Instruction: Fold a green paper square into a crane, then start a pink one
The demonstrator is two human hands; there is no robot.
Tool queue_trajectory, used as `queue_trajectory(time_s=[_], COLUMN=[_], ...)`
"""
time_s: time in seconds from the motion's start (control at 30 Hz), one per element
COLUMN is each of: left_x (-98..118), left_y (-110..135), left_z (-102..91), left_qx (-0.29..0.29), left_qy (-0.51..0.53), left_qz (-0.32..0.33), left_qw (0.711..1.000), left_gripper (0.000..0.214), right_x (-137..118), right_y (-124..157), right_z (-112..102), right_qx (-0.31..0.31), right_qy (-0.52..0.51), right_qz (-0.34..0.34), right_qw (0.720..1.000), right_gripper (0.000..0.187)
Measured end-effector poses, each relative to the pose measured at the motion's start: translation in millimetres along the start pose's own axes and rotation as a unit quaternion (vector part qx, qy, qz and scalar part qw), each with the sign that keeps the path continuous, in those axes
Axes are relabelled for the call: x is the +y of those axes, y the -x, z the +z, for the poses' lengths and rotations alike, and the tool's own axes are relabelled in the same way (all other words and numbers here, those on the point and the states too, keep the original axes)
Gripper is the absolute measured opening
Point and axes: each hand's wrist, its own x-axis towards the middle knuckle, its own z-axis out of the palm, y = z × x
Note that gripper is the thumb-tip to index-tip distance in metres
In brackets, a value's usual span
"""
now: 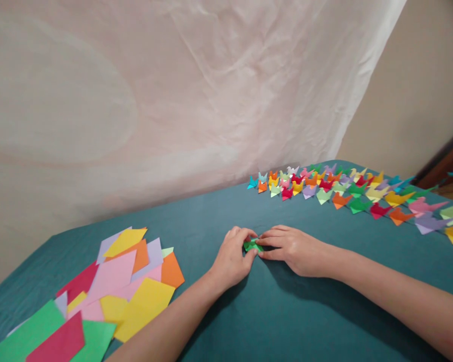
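Head view: both forearms come in from the near edge and meet near the middle of the teal worktop [287,311]. The left hand [232,259] is arched, its fingers [245,234] curled and pinching the left end of a small folded green paper [252,246]. The right hand [294,249] lies low, its fingers [274,236] stretched and pressed together, closing with the thumb on the right end. Loose coloured sheets [113,286] lie at the near left corner, and folded paper figures [347,193] stand along the far right edge.
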Motion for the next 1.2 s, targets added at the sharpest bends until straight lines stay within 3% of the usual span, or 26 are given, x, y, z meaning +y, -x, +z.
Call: queue_trajectory(time_s=[0.37,0.6,0.73,0.93,1.2], left_x=[-0.2,-2.0,-1.5,0.6,0.2], left_y=[0.6,0.2,0.5,2.8,4.8], left_z=[-0.1,1.0,1.2,-1.4,-4.7], left_qx=[0.003,0.004,0.006,0.001,-0.008], left_qy=[0.0,0.006,0.005,0.008,0.033], left_qz=[0.001,0.0,0.001,0.009,0.013], left_qw=[1.0,1.0,1.0,1.0,0.999], left_gripper=[0.024,0.025,0.024,0.014,0.007], right_x=[2.7,13.8,13.4,5.5,5.1], right_y=[1.7,8.0,8.3,2.4,-11.3], right_z=[-3.2,9.9,12.8,8.6,9.9], right_qx=[0.007,0.11,0.124,0.116,0.131], right_qy=[-0.027,-0.154,-0.18,-0.182,-0.308], right_qz=[-0.008,-0.007,0.003,0.088,0.223], right_qw=[1.0,0.982,0.976,0.973,0.915], right_gripper=[0.029,0.043,0.047,0.043,0.003])
